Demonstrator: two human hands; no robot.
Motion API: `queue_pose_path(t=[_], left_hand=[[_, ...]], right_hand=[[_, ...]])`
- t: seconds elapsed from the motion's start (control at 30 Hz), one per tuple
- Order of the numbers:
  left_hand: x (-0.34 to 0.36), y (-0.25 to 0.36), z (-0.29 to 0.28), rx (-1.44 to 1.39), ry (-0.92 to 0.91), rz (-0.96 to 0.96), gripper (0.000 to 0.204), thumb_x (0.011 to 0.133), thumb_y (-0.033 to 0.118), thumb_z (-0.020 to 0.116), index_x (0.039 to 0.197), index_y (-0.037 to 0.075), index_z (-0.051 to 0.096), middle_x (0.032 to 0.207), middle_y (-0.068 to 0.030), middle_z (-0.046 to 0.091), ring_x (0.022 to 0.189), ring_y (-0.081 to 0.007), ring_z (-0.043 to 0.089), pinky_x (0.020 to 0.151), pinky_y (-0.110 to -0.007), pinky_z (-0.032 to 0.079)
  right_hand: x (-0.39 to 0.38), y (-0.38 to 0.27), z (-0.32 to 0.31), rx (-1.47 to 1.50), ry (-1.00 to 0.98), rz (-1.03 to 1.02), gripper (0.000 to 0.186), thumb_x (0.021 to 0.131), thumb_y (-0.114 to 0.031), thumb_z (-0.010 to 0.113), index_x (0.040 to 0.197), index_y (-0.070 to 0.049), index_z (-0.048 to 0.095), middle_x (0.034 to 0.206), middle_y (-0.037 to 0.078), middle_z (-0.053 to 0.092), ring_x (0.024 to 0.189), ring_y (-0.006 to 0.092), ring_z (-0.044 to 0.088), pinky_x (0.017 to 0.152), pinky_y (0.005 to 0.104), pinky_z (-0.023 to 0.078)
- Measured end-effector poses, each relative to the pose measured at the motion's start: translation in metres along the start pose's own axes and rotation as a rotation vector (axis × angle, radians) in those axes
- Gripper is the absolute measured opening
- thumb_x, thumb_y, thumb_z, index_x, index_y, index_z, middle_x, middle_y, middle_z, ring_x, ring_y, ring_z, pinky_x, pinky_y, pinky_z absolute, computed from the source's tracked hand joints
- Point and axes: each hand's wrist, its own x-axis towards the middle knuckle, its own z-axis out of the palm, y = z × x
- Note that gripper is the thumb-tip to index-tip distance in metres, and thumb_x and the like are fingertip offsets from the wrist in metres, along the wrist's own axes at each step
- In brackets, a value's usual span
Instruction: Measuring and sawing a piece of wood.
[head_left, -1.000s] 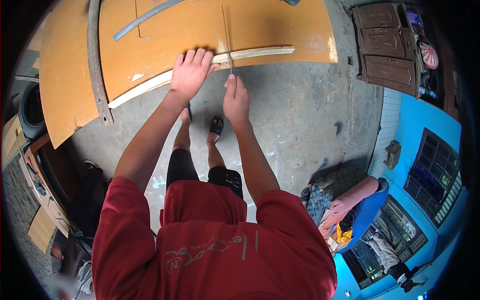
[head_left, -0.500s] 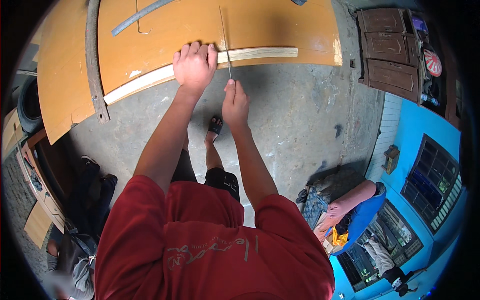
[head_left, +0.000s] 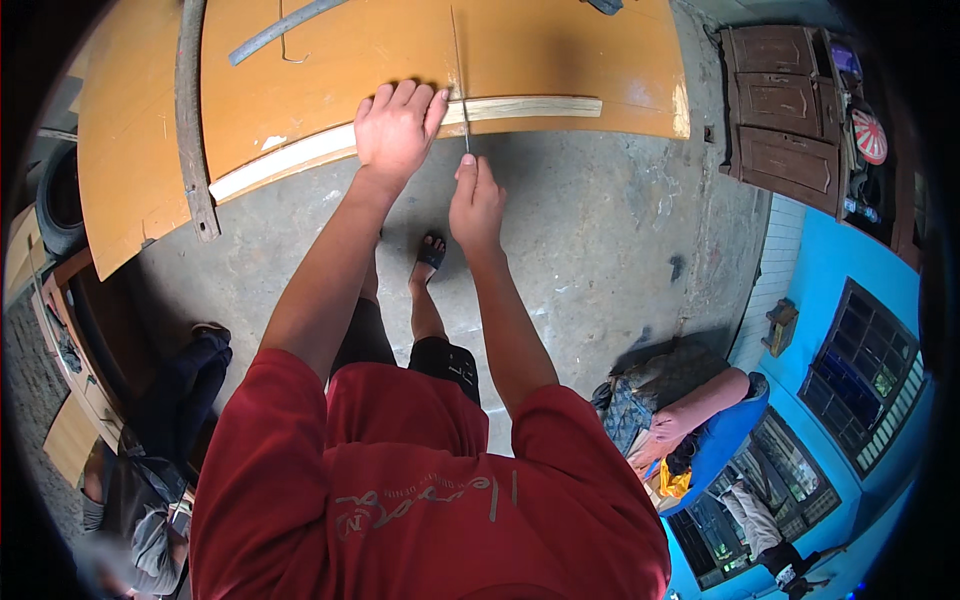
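Note:
A long pale wooden strip lies along the near edge of the orange-brown tabletop. My left hand is closed over the strip, bearing down on it, with the thumb on the right side. Just right of that thumb, a thin saw blade crosses the strip, seen almost edge-on and pointing away from me. My right hand is wrapped around the saw's handle in front of the table edge. The fingers cover most of the handle.
A dark wooden bar lies across the table's left part. Near it are a grey pipe piece and a bent wire. A person sits at lower left. A brown cabinet and a cloth-laden chair stand at right.
My right hand and the saw have shifted slightly forward. The whole view has drifted a little, and my left hand stays on the strip. The person at left has moved their feet.

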Motion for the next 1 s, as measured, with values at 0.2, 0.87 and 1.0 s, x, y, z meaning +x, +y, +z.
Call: queue_pose_path(t=[0.2, 0.87, 1.0], left_hand=[[0.01, -0.016, -0.005, -0.015, -0.142, 0.157, 0.029, 0.103, 0.035, 0.065, 0.081, 0.015, 0.069, 0.082, -0.0007, 0.067, 0.08, -0.0227, 0.067, 0.072, -0.039, 0.053], [0.009, -0.016, 0.0, 0.005, -0.204, 0.129, 0.029, 0.105, 0.032, 0.057, 0.087, 0.015, 0.073, 0.084, -0.0011, 0.068, 0.084, -0.0216, 0.069, 0.077, -0.038, 0.056], [0.011, -0.014, -0.001, -0.01, -0.203, 0.126, 0.029, 0.105, 0.032, 0.058, 0.087, 0.016, 0.073, 0.084, -0.0004, 0.068, 0.085, -0.0209, 0.069, 0.077, -0.038, 0.056]], right_hand=[[-0.007, 0.015, -0.005, 0.089, 0.048, -0.022, 0.041, 0.115, -0.028, 0.043, 0.09, 0.0, 0.059, 0.075, 0.021, 0.061, 0.071, 0.043, 0.064, 0.07, 0.0482, 0.049], [-0.006, 0.022, 0.016, 0.064, 0.058, -0.076, 0.032, 0.112, -0.022, 0.049, 0.089, -0.001, 0.055, 0.067, 0.024, 0.057, 0.063, 0.0497, 0.06, 0.058, 0.0532, 0.044], [0.004, 0.016, 0.016, 0.057, 0.074, -0.095, 0.032, 0.112, -0.022, 0.049, 0.088, -0.001, 0.055, 0.067, 0.025, 0.057, 0.064, 0.05, 0.061, 0.058, 0.0529, 0.045]])
